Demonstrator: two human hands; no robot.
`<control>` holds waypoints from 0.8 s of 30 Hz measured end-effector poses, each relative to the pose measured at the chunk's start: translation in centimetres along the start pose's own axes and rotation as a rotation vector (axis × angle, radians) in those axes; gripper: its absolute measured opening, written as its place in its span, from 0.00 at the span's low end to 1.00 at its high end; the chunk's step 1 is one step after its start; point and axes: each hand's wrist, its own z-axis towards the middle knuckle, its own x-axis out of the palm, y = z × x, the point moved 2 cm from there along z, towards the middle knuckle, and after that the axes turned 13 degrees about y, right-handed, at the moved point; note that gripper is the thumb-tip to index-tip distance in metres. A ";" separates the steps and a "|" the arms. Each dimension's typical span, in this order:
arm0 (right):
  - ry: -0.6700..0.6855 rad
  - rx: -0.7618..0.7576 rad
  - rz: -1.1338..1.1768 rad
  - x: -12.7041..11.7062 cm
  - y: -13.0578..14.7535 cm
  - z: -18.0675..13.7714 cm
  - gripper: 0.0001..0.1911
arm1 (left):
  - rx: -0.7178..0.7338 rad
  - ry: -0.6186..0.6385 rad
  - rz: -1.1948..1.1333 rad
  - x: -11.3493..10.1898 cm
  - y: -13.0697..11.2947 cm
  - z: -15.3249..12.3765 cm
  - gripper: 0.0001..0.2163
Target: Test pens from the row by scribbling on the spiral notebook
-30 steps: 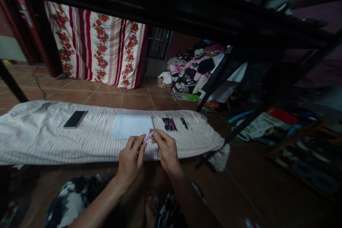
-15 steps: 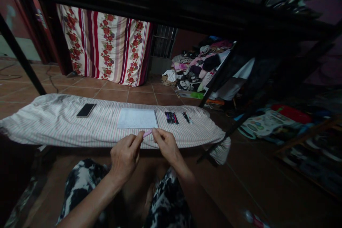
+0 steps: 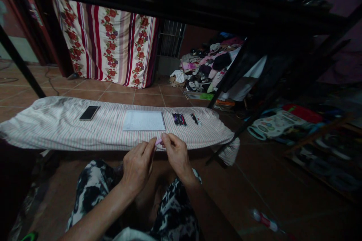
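Note:
Both hands meet just over the near edge of the striped cloth (image 3: 65,131), holding a slim lilac pen (image 3: 158,142) between them. My left hand (image 3: 138,163) pinches its left end between thumb and fingers. At the other end, my right hand (image 3: 177,154) is closed on it with thumb and forefinger; its tip is hidden there. Beyond the hands lies an open spiral notebook (image 3: 144,120) with a pale page. To its right, several pens (image 3: 179,119) lie side by side, and a smaller group of pens (image 3: 195,119) is farther right.
A dark phone (image 3: 89,113) lies on the cloth's left part. Dark metal bars cross overhead and run down both sides. Behind are a floral curtain (image 3: 110,45) and a clothes heap (image 3: 209,64). A bottle-like object (image 3: 265,221) is on the floor at lower right.
The hands have come slightly nearer each other, and less of the lilac pen shows between them. The whole view has shifted a little; the things on the cloth stay in place.

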 end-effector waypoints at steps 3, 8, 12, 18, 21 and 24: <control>-0.001 -0.014 -0.001 -0.2 0.2 -0.1 0.20 | -0.042 0.035 -0.161 0.0 0.2 0.0 0.11; 0.004 0.014 0.147 0.6 0.0 0.0 0.19 | -0.055 0.074 -0.215 0.0 0.5 -0.1 0.10; -0.066 0.043 0.406 2.2 -0.4 0.1 0.14 | -0.067 0.017 -0.177 0.0 0.5 -0.3 0.09; -0.136 0.086 0.606 3.9 -0.4 -0.1 0.11 | -0.098 0.002 -0.213 0.2 0.7 -0.7 0.10; -0.143 0.070 0.588 4.2 -0.2 -0.4 0.12 | -0.122 0.015 -0.288 0.3 0.8 -1.0 0.11; -0.136 0.045 0.525 4.3 -0.2 -0.7 0.12 | -0.147 0.020 -0.431 0.3 0.7 -1.3 0.11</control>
